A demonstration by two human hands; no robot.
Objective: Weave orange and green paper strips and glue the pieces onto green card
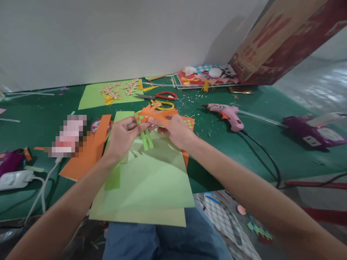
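Note:
Both of my hands meet over the sheets of light green paper (157,180). Between them is a weave of orange and green paper strips (141,118), with loose green ends hanging down and orange ends fanning upward. My left hand (126,131) pinches its left side between thumb and fingers. On the right, my right hand (176,130) has its fingers closed on the orange strips; its fingertips are partly hidden. Just behind the weave lie yellow-handled scissors (165,105), partly covered. Farther back rest red-handled scissors (166,95).
A pink glue gun (225,112) lies to the right, its black cord (261,151) running off the table edge. Orange paper (89,155) and a pixelated object (71,135) with a white cable are at left. A paper bag (271,43) stands at back right.

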